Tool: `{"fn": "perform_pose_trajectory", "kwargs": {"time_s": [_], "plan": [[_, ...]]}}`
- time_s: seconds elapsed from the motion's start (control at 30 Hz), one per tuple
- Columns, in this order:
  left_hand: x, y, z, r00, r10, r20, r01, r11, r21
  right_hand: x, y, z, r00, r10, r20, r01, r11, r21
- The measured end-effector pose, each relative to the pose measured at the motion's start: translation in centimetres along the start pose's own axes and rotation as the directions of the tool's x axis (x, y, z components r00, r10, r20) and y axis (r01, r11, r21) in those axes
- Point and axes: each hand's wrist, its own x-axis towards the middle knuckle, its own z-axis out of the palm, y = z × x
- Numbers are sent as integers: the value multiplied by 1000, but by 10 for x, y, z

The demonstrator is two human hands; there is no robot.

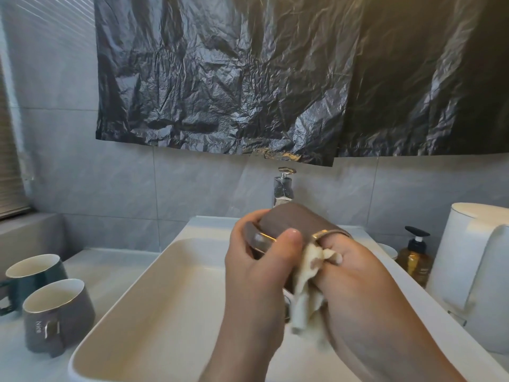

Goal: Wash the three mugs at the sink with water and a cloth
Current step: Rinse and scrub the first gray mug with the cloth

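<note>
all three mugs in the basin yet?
No: the green mug and the grey mug stand on the counter left of the basin.

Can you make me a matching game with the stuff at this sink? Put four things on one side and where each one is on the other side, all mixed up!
Things:
1. dark green mug
2. brown mug
3. cloth
4. amber pump bottle

Places:
A. standing to the right of the sink
B. tipped on its side over the sink, gripped by the left hand
C. standing upright on the counter left of the sink
D. pinched in the right hand, at a mug's rim

Pairs: 1-C, 2-B, 3-D, 4-A.
</note>
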Motion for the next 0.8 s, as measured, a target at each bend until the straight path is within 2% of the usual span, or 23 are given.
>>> {"fn": "perform_pose_trajectory", "kwargs": {"time_s": [0.1,0.23,0.33,0.43,0.53,0.63,0.7,0.73,0.8], "plan": [[-6,-2,7,1000,10,27,-10,1000,-7,1,-10,-3,997,78,-14,-78,997,11],[0,6,2,996,65,-54,-65,998,-4,-1,-7,-7,997,21,75,-23,1000,16],[3,8,-3,993,62,-99,-68,996,-50,-6,-8,-5,998,15,57,-14,1000,-12],[-1,5,1,998,54,-25,-57,992,-113,-8,-11,-5,1000,-2,1,2,999,39],[-2,0,1,994,-37,106,50,991,-121,-9,-16,-8,997,3,-82,4,996,89],[5,3,-10,974,-108,200,102,994,39,-9,-20,-7,995,0,-98,13,991,136],[9,9,-19,949,-204,240,184,978,102,-6,-18,-11,990,13,-140,5,992,127],[10,11,-23,934,-262,244,245,964,99,-7,-19,-12,992,7,-126,6,994,106],[10,15,-25,910,-358,211,342,933,110,-9,-27,-15,995,-63,75,57,994,90]]}}
